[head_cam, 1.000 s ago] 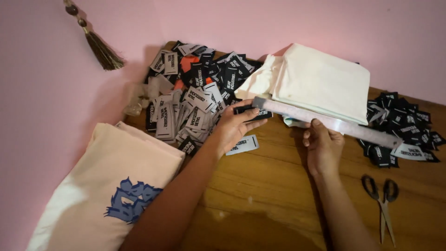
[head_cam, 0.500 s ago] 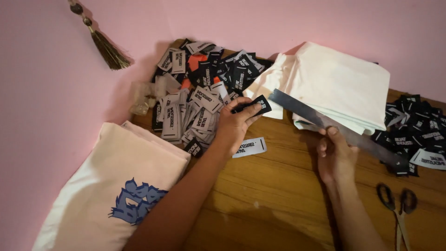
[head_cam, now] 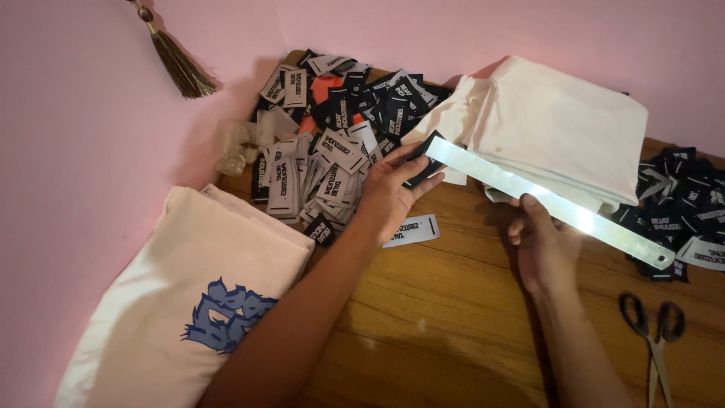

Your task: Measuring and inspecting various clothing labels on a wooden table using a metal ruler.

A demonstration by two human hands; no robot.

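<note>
Left hand (head_cam: 389, 193) is reaching in from 7 o'clock, fingers pinching a dark woven label (head_cam: 423, 160) against the near end of a metal ruler (head_cam: 547, 202). Right hand (head_cam: 545, 245) is gripping the ruler's middle from below, thumb up; the ruler is slanting toward 4 o'clock over the wooden table (head_cam: 453, 317). Heap of black and white labels (head_cam: 332, 147) is sitting at 11 o'clock, one white label (head_cam: 411, 230) lying just under the left hand, another dark pile (head_cam: 691, 200) at 3 o'clock. Folded cream cloth (head_cam: 559, 125) is lying behind the ruler.
</note>
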